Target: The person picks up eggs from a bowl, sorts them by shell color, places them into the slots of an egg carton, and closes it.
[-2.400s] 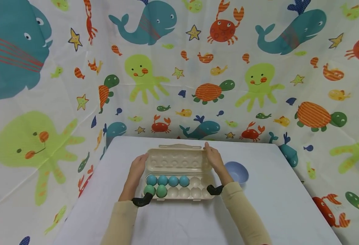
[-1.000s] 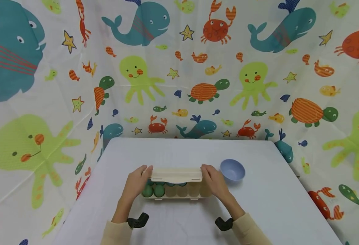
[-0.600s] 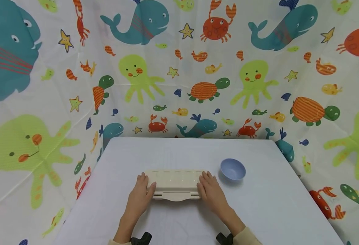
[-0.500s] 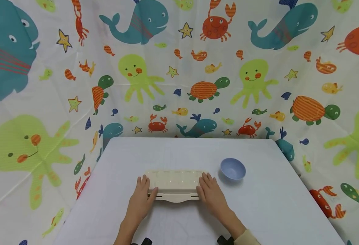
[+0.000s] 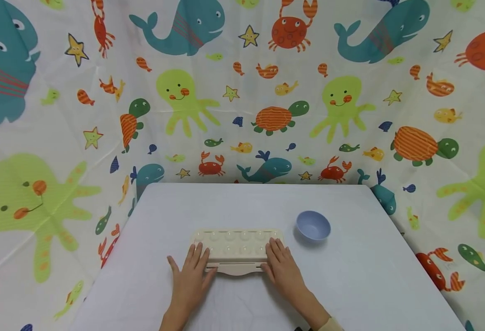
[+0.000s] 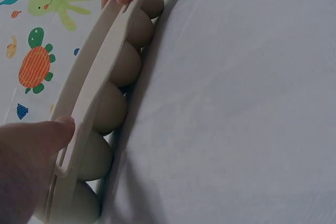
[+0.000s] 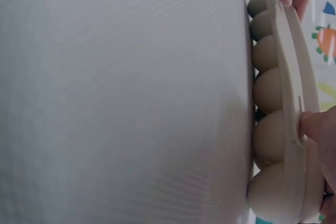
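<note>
A cream egg carton (image 5: 237,250) lies on the white table with its lid down, hiding the eggs inside. My left hand (image 5: 188,280) rests with straight fingers on the lid's left end, its thumb at the front flap. On the right end lies my right hand (image 5: 285,269), fingers stretched over the lid. In the left wrist view, the left thumb (image 6: 62,132) presses the flap beside its slot, above the rounded cups of the carton (image 6: 113,106). From the right wrist, the right thumb (image 7: 311,124) is seen at the flap's other slot.
A blue bowl (image 5: 313,226) stands on the table (image 5: 358,276), behind and to the right of the carton. A curtain (image 5: 226,37) printed with sea animals hangs behind the table and along its sides.
The lid, raised earlier over blue and green eggs, has swung forward and down onto the carton. Both hands came down with it, from gripping its sides to lying flat on its ends.
</note>
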`<state>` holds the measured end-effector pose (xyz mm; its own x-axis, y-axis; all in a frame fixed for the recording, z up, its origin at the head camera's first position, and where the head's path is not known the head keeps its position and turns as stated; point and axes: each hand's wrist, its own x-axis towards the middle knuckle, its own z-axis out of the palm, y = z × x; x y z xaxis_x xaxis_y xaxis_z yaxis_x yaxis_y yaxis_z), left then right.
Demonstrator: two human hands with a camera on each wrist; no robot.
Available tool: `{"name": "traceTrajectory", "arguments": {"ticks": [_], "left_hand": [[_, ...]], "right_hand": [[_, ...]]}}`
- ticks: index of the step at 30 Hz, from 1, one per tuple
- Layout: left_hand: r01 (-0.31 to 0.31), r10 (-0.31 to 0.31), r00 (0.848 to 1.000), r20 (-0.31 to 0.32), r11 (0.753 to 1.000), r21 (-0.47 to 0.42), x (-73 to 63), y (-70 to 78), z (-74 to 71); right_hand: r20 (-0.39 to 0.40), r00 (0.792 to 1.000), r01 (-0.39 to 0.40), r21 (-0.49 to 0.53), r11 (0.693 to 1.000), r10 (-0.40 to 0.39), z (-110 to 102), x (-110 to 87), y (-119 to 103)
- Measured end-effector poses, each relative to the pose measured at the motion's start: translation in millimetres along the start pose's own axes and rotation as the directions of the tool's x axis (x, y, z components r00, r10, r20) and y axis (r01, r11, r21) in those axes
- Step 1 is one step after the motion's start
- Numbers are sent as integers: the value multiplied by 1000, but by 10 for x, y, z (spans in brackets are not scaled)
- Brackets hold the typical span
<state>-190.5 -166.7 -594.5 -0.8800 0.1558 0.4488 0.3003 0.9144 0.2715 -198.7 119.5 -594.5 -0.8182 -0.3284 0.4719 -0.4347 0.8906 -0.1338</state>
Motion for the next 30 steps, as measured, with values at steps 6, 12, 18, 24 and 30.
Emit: {"name": "traceTrajectory", "arguments": {"ticks": [6,12,18,24,30], "left_hand": [[-10,8,999,-45,999,-47,-22,-7,56],[11,-29,993,-117,989,-149,-38,-20,154],[17,-53,983,-175,979,-201,-51,-14,241],[27,-70,976,-208,979,-201,-37,1,283],[35,-76,972,-221,982,-185,5,-1,280]], "right_hand": [[-17,1000,-4,16,1000,4,27,2,3],[-65,998,18,39,999,-16,41,9,12],[-124,992,38,71,997,-29,97,8,21],[-158,987,36,110,993,-18,136,10,26],[-141,990,16,115,993,1,146,15,32]]}}
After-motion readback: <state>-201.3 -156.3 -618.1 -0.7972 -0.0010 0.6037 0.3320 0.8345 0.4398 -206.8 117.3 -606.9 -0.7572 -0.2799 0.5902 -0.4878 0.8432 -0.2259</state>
